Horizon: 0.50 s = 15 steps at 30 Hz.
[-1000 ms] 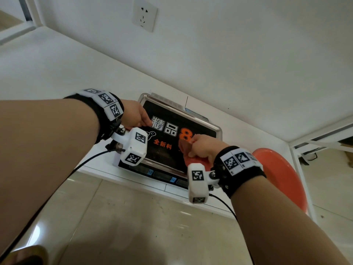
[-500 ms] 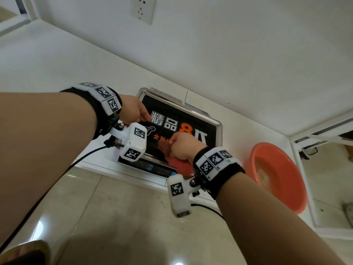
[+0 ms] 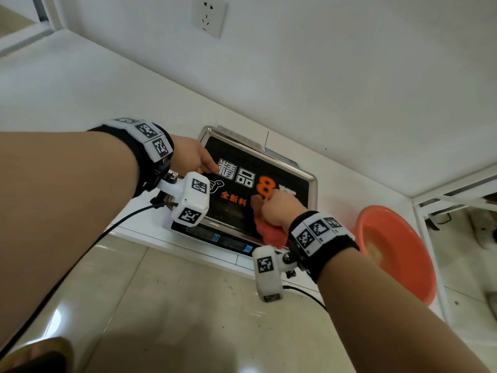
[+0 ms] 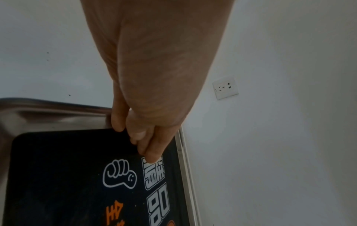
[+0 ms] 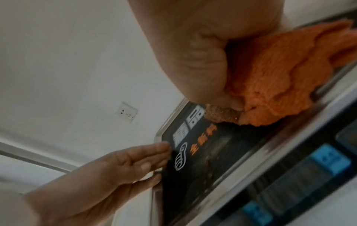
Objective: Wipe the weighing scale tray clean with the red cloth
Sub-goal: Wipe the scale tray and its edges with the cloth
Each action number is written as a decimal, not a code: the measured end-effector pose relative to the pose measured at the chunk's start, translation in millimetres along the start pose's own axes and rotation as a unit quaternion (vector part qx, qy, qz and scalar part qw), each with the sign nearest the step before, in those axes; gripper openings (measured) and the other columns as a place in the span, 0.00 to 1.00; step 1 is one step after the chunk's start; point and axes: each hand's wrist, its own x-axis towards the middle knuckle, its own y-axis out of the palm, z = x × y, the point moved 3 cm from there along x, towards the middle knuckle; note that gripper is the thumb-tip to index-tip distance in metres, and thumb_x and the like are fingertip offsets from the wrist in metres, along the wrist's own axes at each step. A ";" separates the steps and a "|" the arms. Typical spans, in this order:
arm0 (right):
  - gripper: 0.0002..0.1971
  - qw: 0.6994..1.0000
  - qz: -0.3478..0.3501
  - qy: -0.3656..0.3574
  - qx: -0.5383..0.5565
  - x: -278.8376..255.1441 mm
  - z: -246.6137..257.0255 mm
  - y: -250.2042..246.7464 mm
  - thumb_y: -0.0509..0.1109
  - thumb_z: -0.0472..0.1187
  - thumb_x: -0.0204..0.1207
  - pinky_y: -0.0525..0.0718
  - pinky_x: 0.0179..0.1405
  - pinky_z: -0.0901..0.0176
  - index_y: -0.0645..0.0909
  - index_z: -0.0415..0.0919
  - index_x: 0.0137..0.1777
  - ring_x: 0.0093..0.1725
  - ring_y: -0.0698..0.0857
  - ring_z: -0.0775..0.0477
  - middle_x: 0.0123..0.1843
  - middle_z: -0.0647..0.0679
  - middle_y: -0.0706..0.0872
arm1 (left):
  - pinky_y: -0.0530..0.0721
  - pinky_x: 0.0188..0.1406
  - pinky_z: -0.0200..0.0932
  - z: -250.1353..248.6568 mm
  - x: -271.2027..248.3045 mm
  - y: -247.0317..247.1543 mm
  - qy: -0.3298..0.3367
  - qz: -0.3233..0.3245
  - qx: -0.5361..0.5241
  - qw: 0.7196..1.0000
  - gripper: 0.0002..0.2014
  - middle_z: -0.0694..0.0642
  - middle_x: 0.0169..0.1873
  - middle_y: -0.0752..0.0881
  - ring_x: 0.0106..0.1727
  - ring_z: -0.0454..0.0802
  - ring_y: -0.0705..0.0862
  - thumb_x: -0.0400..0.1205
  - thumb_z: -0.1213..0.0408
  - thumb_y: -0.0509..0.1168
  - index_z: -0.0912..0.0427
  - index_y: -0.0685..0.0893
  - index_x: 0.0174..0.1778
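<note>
The scale's steel tray (image 3: 312,189) carries a black sticker with white and orange characters. My right hand (image 3: 277,208) grips the bunched red cloth (image 3: 271,232) and presses it on the tray's near right part, just below the orange "8". The right wrist view shows the cloth (image 5: 270,76) crumpled under my curled fingers (image 5: 203,68), with a dull smear on the tray (image 5: 212,168) beside it. My left hand (image 3: 207,164) rests on the tray's left edge. Its straight fingers (image 4: 148,146) lie flat on the sticker, and the thumb sits by the rim (image 4: 58,107).
The scale's display panel (image 3: 220,238) faces me along a white ledge's front edge. An orange-red basin (image 3: 398,251) stands to the right of the scale. A wall socket (image 3: 209,16) is above, tiled floor lies below, and a black cable (image 3: 80,254) hangs from my left wrist.
My right hand swept the cloth left across the tray's near part, then back right to under the "8". The left hand has stayed on the left edge.
</note>
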 end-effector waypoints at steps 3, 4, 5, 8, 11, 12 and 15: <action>0.08 0.998 0.035 -0.037 0.040 0.0 15.6 9.4 0.68 0.38 0.81 0.87 0.55 0.48 0.82 0.40 0.58 0.51 0.87 0.43 0.52 0.43 0.87 | 0.77 0.62 0.39 0.3 1.2 0.0 -0.001 -0.005 -0.005 1.000 0.23 0.58 0.67 0.82 0.68 0.52 0.81 0.82 0.81 0.55 0.61 0.81 0.70; 0.09 0.996 0.048 -0.040 0.065 1.6 18.6 9.5 0.72 0.35 0.79 0.87 0.58 0.47 0.83 0.41 0.57 0.53 0.86 0.42 0.52 0.44 0.87 | 0.76 0.66 0.41 1.0 1.2 0.2 0.001 -0.008 0.003 1.000 0.23 0.57 0.68 0.82 0.70 0.53 0.80 0.82 0.82 0.54 0.60 0.81 0.70; 0.09 0.994 0.050 -0.036 0.087 3.7 19.1 7.4 0.74 0.33 0.76 0.87 0.59 0.47 0.83 0.42 0.55 0.53 0.86 0.42 0.50 0.44 0.87 | 0.74 0.70 0.43 1.9 1.0 0.8 0.001 -0.009 0.011 1.000 0.24 0.57 0.68 0.82 0.71 0.53 0.79 0.82 0.82 0.54 0.59 0.81 0.70; 0.08 0.995 -0.009 -0.043 0.088 15.6 15.5 -7.3 0.75 0.32 0.72 0.87 0.63 0.42 0.82 0.45 0.43 0.58 0.87 0.38 0.55 0.40 0.89 | 0.72 0.75 0.45 3.5 -0.5 2.1 0.004 -0.009 0.032 0.999 0.26 0.55 0.70 0.81 0.73 0.51 0.77 0.82 0.82 0.52 0.57 0.79 0.72; 0.09 0.996 -0.054 -0.039 0.061 21.8 11.3 -13.7 0.69 0.35 0.75 0.88 0.59 0.40 0.84 0.43 0.54 0.55 0.89 0.34 0.54 0.37 0.90 | 0.71 0.74 0.41 3.2 -3.1 2.1 0.012 -0.008 0.042 0.999 0.27 0.55 0.71 0.79 0.74 0.50 0.76 0.82 0.83 0.52 0.58 0.78 0.73; 0.13 0.997 -0.046 -0.040 0.054 23.0 12.7 -12.5 0.69 0.35 0.75 0.90 0.51 0.41 0.84 0.42 0.59 0.51 0.90 0.33 0.51 0.37 0.90 | 0.71 0.73 0.41 3.1 -3.1 2.6 0.014 -0.008 0.044 0.999 0.27 0.55 0.71 0.79 0.74 0.50 0.76 0.82 0.83 0.52 0.58 0.78 0.73; 0.21 0.998 0.008 -0.062 -0.017 17.7 29.4 -9.6 0.72 0.30 0.72 0.84 0.25 0.53 0.83 0.45 0.65 0.39 0.87 0.37 0.46 0.41 0.90 | 0.72 0.75 0.42 3.9 -2.2 2.6 0.019 -0.008 0.053 0.998 0.27 0.55 0.71 0.80 0.73 0.49 0.77 0.82 0.82 0.52 0.58 0.78 0.73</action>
